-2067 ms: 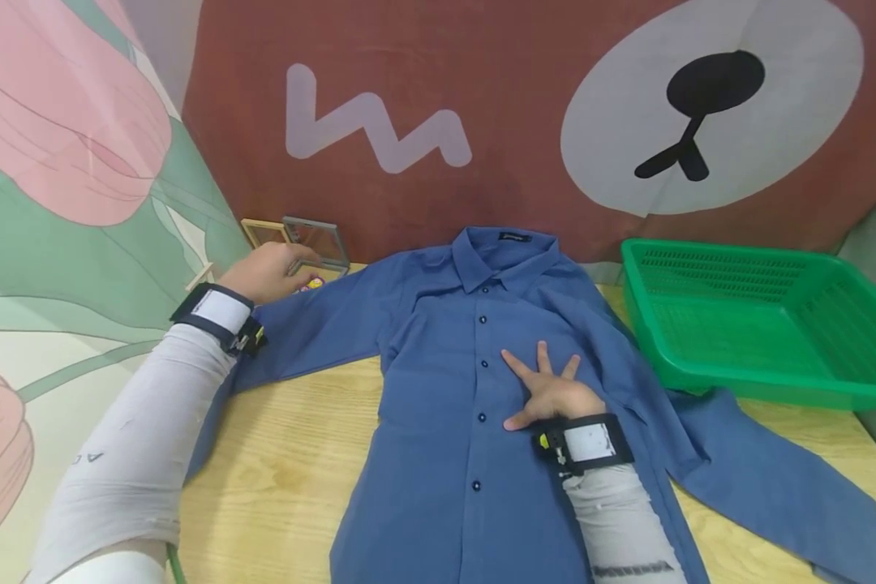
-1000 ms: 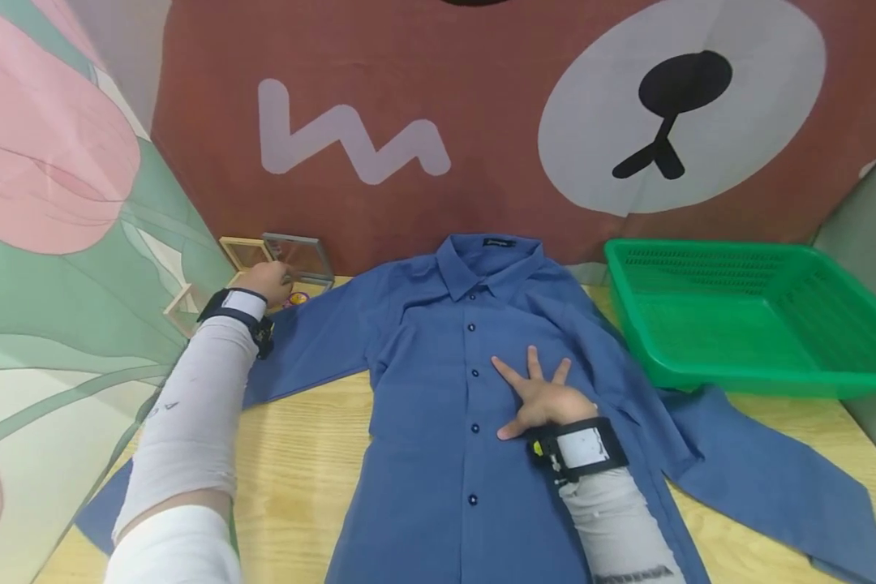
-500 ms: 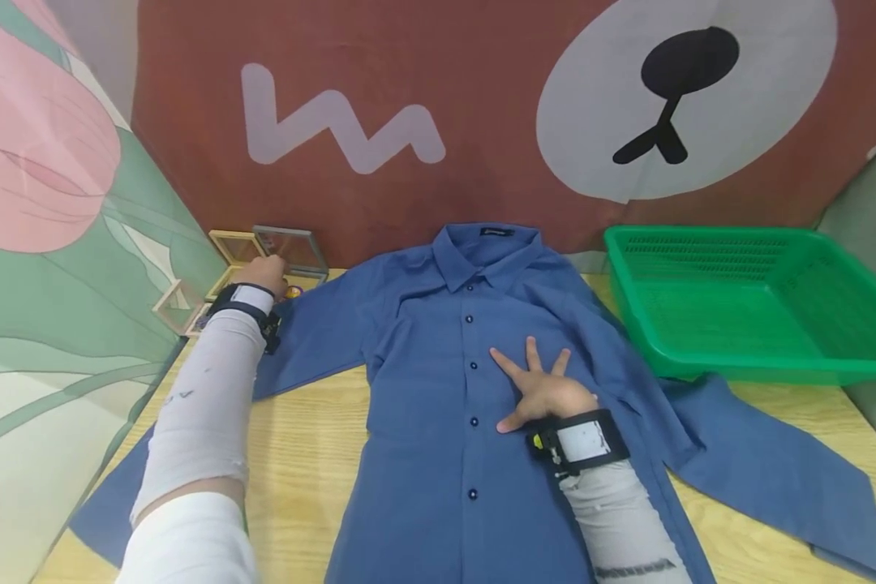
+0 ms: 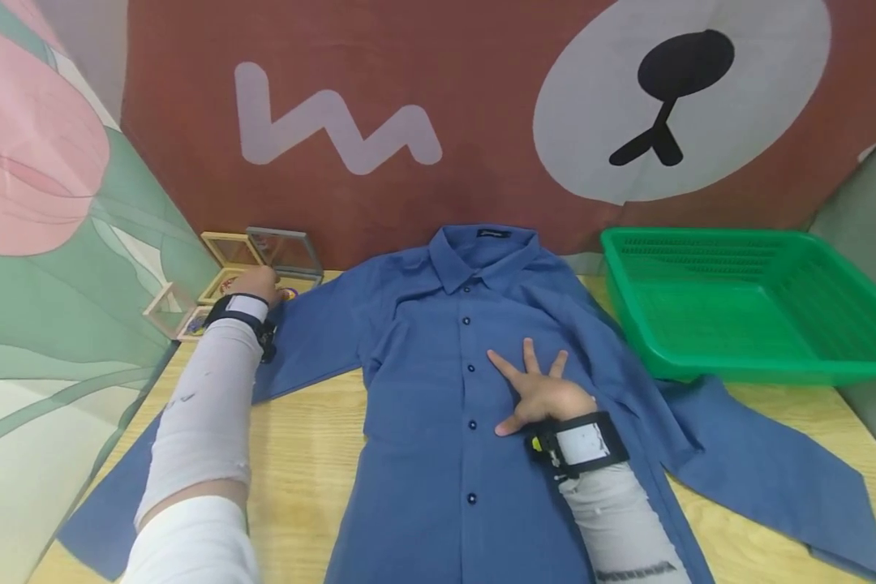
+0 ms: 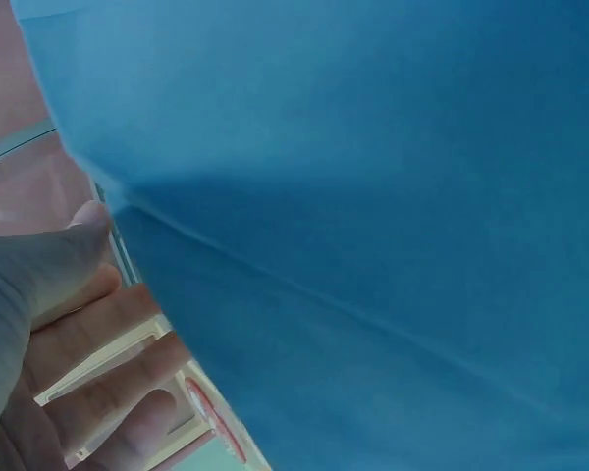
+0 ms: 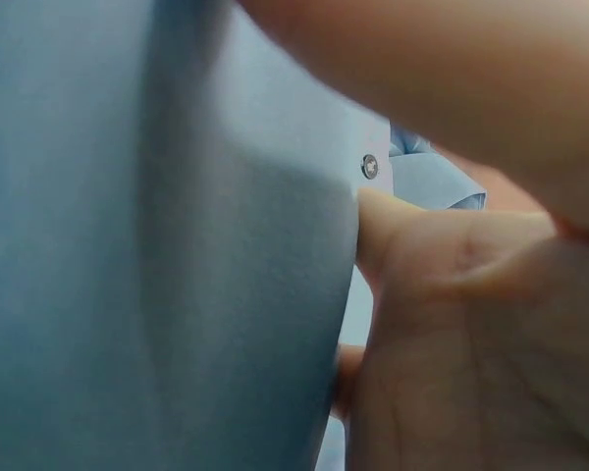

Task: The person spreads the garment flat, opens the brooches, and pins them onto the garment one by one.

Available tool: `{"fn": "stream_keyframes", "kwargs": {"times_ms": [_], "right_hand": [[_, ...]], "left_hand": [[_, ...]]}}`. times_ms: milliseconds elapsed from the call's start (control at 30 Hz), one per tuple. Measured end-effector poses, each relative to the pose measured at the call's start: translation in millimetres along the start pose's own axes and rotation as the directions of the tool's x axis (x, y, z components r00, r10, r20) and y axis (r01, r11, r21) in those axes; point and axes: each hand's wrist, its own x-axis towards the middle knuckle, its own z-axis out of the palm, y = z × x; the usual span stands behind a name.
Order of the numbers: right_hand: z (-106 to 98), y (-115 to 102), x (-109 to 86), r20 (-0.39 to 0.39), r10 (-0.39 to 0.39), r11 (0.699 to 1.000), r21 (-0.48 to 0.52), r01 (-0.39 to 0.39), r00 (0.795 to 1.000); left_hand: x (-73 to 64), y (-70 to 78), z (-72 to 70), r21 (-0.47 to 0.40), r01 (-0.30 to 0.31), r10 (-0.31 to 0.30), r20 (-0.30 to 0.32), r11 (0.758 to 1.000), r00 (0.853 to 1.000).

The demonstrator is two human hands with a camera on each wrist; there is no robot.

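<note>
A blue button-up shirt (image 4: 416,381) lies spread on a wooden table, collar at the back. My left hand (image 4: 258,282) is at the upper edge of the sleeve on the left side, beside small framed boxes. In the left wrist view, the fingers (image 5: 88,348) look fairly straight against the cloth edge, with some tips hidden behind it. My right hand (image 4: 543,395) rests with spread fingers on the shirt front, right of the button row. A shirt button (image 6: 370,166) shows past this hand in the right wrist view.
A green plastic basket (image 4: 730,367) stands at the back right, by the sleeve on that side. Small hinged frames, one grey (image 4: 286,250) and one yellow (image 4: 229,248), stand at the back left. A pale frame (image 4: 166,311) is nearer the left wall.
My left hand has moved down from over the grey frame toward the sleeve, uncovering more of the small frames. My right hand keeps its place on the shirt. The head view has shifted slightly.
</note>
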Motion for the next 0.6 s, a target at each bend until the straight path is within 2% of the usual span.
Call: {"fn": "stream_keyframes", "kwargs": {"times_ms": [133, 233, 600], "right_hand": [[0.4, -0.3, 0.1, 0.004, 0.002, 1.000, 0.003, -0.002, 1.000], [0.3, 0.3, -0.5, 0.002, 0.007, 1.000, 0.002, -0.007, 1.000], [1.0, 1.3, -1.0, -0.006, 0.021, 1.000, -0.014, -0.021, 1.000]], "left_hand": [[0.9, -2.2, 5.6, -0.001, -0.015, 0.015, -0.058, 1.000, 0.998], [1.3, 0.8, 6.6, -0.008, -0.027, 0.027, -0.072, 1.000, 0.997], [3.9, 2.2, 7.5, -0.018, -0.084, 0.084, -0.032, 0.996, 0.996]]}}
